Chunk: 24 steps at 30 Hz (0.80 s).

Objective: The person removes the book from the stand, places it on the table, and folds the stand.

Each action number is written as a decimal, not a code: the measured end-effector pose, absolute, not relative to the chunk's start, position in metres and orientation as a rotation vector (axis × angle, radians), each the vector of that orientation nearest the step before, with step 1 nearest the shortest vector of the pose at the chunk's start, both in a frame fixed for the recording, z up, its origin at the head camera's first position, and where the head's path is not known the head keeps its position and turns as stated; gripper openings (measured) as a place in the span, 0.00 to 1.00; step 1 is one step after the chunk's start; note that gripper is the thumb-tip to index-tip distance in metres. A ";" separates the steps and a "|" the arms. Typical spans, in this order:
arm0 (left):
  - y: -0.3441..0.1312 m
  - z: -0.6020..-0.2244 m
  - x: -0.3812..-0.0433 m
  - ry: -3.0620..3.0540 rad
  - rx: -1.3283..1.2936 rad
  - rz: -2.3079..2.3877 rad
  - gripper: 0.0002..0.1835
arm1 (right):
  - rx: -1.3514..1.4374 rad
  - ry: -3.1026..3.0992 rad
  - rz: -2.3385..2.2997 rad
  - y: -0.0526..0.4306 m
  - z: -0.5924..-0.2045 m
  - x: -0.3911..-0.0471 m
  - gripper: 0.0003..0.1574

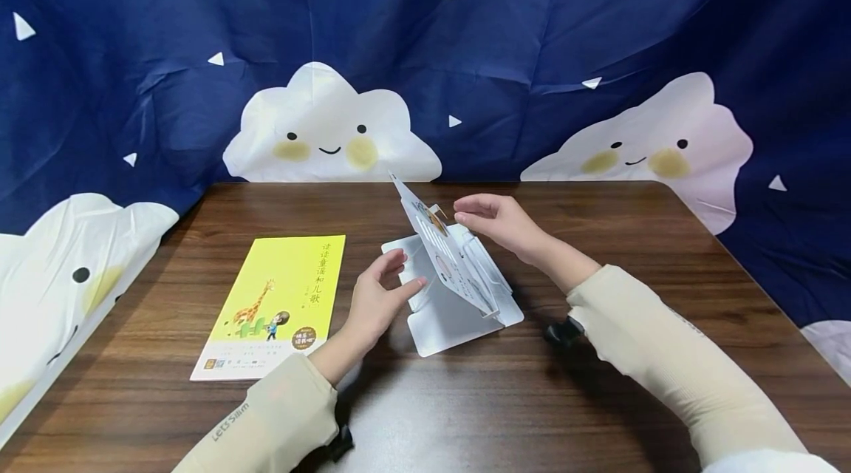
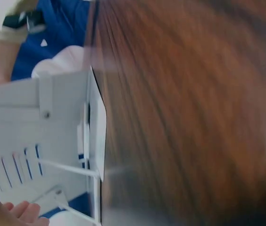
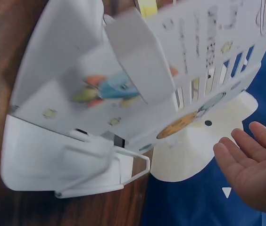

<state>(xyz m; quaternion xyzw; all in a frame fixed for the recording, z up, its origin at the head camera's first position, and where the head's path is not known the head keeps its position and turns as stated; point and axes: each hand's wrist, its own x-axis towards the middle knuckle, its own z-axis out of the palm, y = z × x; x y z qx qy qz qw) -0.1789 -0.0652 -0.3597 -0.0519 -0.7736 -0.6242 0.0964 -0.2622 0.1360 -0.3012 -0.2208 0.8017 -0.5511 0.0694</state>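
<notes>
A white book stand (image 1: pixel 444 255) with cartoon prints stands mid-table, its slotted panel tilted up over a flat base (image 1: pixel 447 325). At the panel's left side is my left hand (image 1: pixel 374 303), thumb and fingers spread apart and holding nothing. My right hand (image 1: pixel 499 218) hovers off the panel's upper right with fingers loosely extended. In the right wrist view, the panel shows a rocket print (image 3: pixel 116 87), and a wire support (image 3: pixel 135 167) sticks out of the base. The panel's plain back (image 2: pixel 24 113) faces the left wrist view, close to the left fingers (image 2: pixel 27 212).
A yellow book (image 1: pixel 279 295) with a giraffe on its cover lies flat, left of the stand. The wooden table (image 1: pixel 532 414) backs onto a dark blue curtain (image 1: pixel 492 37) printed with smiling clouds.
</notes>
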 end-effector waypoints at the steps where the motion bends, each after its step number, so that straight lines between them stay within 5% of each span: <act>1: -0.067 -0.359 -0.181 -2.338 -0.152 -1.802 0.30 | -0.676 2.403 -1.663 0.137 -0.302 -0.259 0.25; 24: -0.077 -0.384 -0.210 -2.772 -0.337 -1.339 0.52 | -0.865 2.461 -1.638 0.151 -0.353 -0.195 0.25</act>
